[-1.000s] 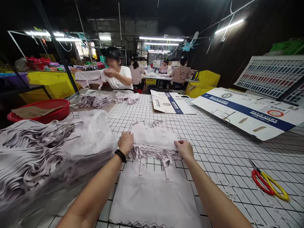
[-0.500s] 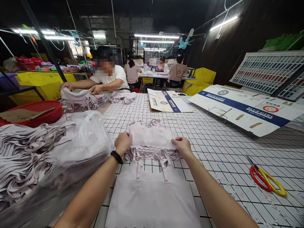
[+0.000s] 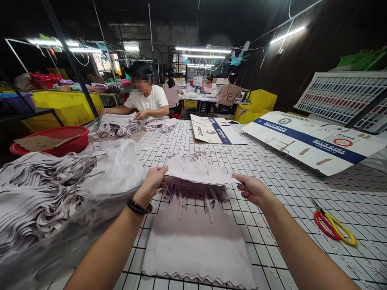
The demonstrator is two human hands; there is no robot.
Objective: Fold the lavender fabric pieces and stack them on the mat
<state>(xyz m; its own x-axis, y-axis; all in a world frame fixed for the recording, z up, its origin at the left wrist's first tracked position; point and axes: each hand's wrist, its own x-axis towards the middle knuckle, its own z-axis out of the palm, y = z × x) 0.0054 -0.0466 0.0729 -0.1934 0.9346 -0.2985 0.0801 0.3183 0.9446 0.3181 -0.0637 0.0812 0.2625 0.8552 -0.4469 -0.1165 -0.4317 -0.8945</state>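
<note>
A pale lilac camisole [image 3: 196,171] is stretched sideways between my hands, its wavy hem facing me. My left hand [image 3: 153,180] pinches its left corner. At the other end, the fingertips of my right hand [image 3: 250,188] grip the right corner. Under the held piece is a stack of like garments [image 3: 198,191], with straps bunched at its far end. Nearer to me, another camisole [image 3: 196,249] lies flat, its straps toward the stack and its wavy hem toward me.
Left are a garment pile [image 3: 45,193], a clear plastic bag [image 3: 123,165] and a red basin [image 3: 60,141]. Scissors [image 3: 335,227] lie right on the gridded table [image 3: 290,201]. Flattened cartons [image 3: 314,141] lie beyond. A co-worker [image 3: 148,96] handles garments at far left.
My right hand has moved right, drawing the camisole's corner outward, and the hem is lifted off the stack. The co-worker's raised garment is now down on a pile. My view has shifted slightly.
</note>
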